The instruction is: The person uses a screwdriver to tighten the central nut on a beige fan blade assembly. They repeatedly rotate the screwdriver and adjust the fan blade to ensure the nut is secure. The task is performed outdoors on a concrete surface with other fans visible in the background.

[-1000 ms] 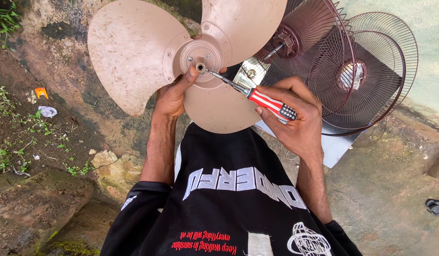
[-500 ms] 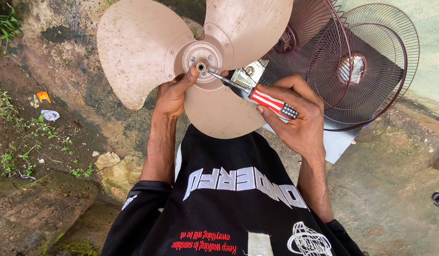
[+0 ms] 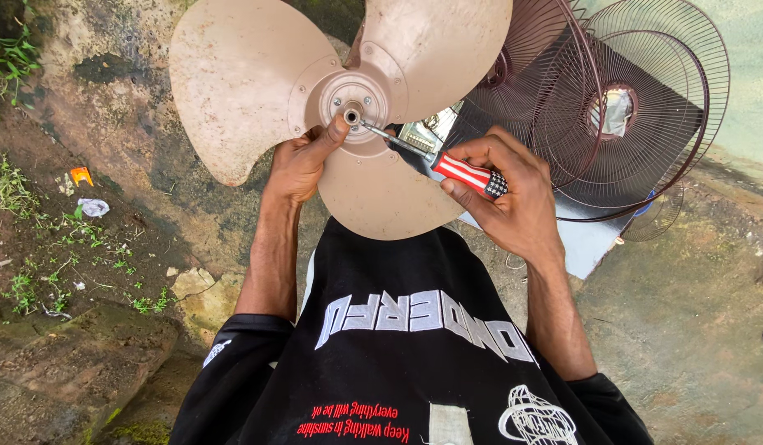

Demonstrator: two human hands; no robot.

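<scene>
The left hand (image 3: 303,161) is clamped on the hub (image 3: 354,99) of the dusty three-blade fan blade (image 3: 348,107), thumb pressed up against the centre boss; the right hand (image 3: 505,194) is closed around the red-and-white striped handle of the screwdriver (image 3: 447,165), whose tip rests at the hub centre, just beside the left thumb. Risk one — the tip can slip off the fastener under sideways load and run into the thumb, since the two are nearly touching; risk two — the blade is supported by one hand alone, so torque from the right hand can turn it in the grip and spoil the seating; risk three — a freed small part, if any, can drop to the rough ground (image 3: 93,272) below the left forearm and be lost. The wire fan guards (image 3: 629,115) lie beyond the right hand, apart from the work. Against the earlier frame the blade sits rotated slightly and shifted in view; both grips and the tip position are unchanged.
</scene>
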